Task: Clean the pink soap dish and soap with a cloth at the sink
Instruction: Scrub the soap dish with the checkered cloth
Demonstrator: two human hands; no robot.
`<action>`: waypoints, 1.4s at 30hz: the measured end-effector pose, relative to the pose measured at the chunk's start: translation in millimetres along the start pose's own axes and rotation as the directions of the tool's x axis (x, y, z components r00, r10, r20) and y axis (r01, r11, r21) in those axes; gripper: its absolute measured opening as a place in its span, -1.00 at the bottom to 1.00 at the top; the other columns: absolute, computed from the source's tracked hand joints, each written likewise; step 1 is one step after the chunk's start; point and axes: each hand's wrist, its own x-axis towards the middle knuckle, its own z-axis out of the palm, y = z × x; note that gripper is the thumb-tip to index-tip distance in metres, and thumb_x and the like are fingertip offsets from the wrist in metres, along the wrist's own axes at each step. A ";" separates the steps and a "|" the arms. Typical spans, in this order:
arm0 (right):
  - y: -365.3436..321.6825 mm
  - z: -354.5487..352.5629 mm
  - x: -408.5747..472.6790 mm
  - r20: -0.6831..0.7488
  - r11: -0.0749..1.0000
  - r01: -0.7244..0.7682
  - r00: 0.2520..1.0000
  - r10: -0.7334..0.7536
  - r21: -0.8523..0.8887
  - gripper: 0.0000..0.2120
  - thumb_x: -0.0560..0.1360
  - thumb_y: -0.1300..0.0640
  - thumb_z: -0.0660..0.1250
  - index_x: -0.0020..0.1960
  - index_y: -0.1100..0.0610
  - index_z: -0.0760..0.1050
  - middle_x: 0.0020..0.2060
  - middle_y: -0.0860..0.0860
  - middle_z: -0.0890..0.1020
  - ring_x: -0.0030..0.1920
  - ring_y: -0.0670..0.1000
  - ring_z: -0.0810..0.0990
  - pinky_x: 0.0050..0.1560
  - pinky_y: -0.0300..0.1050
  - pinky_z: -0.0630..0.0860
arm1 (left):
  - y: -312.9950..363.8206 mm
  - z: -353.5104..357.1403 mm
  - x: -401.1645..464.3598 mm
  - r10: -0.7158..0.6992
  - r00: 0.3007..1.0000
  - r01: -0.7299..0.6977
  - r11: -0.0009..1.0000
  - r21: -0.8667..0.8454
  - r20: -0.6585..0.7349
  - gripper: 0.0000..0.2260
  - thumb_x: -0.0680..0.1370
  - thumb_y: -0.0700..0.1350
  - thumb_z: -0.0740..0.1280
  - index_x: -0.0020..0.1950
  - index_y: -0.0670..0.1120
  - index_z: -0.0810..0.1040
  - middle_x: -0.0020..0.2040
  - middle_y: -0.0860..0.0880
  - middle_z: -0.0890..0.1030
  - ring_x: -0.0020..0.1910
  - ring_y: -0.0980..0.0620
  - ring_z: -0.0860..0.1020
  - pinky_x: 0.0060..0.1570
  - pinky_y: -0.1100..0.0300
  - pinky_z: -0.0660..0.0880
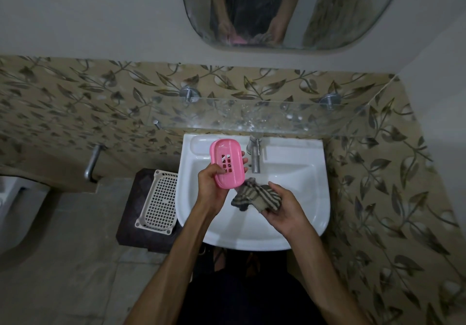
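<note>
As seen from the head camera: a person stands at a white sink (312,213) fixed against leaf-patterned wall tiles (75,102), with both bare forearms reaching in over the basin
Left hand (210,182): raised over the left half of the basin, thumb curled across the near face of the pink soap dish (227,164), fingertips wrapped round its far right edge, so the dish is gripped between them
Pink soap dish: held clear of the basin, tilted with its long axis running up and to the left, its slotted face turned toward the camera
Soap: not made out anywhere; it may sit behind the slots, but the view is too dim to tell
Right hand (283,207): lower and to the right, over the middle of the bowl, fingers curled round a bunched striped cloth (254,197), thumb lying along the top of it
Striped cloth: dark and pale bands, crumpled, one end sticking out toward the dish; cloth and dish are near each other, whether they touch is unclear
Tap (254,154): metal, at the back of the sink, just right of the dish
Glass shelf (252,118): above the tap, held by round metal mounts
White plastic basket (157,200): perforated, lying on a dark stand left of the sink
Mirror (290,9): above, reflecting both arms, the pink dish and the cloth, blurred
</note>
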 end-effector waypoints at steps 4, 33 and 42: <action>12.2 -10.1 15.4 -0.139 0.932 0.082 0.981 -0.139 -0.353 -0.73 0.62 0.10 0.41 -0.18 0.24 0.61 -0.32 0.12 0.67 -0.29 0.09 0.67 -0.27 -0.10 0.63 | -1.0 1.3 2.1 -0.006 1.000 0.006 1.000 0.004 -0.011 -0.31 0.34 -0.28 0.19 0.52 -0.31 0.37 0.36 -0.39 0.57 0.38 -0.37 0.54 0.37 -0.21 0.48; -1.0 39.3 -10.7 0.379 0.306 0.827 0.503 -0.777 -0.471 -0.91 0.54 0.00 0.49 -0.03 0.01 0.70 -0.22 -0.03 0.68 -0.23 0.02 0.67 -0.19 -0.05 0.61 | 31.4 30.7 -2.0 0.038 0.999 -0.038 0.999 0.021 -0.020 -0.40 0.46 -0.16 0.26 0.49 -0.33 0.43 0.34 -0.40 0.56 0.27 -0.31 0.55 0.23 -0.11 0.55; -8.4 46.9 -8.2 0.709 -0.409 0.615 0.383 -0.593 -0.674 -0.87 0.55 0.19 0.37 0.04 0.14 0.67 -0.31 0.05 0.53 -0.32 0.10 0.52 -0.32 -0.01 0.51 | 35.5 36.3 0.0 0.080 0.997 -0.081 0.985 0.152 0.013 -0.39 0.43 -0.17 0.24 0.49 -0.32 0.41 0.32 -0.38 0.57 0.15 -0.22 0.63 0.00 -0.01 0.57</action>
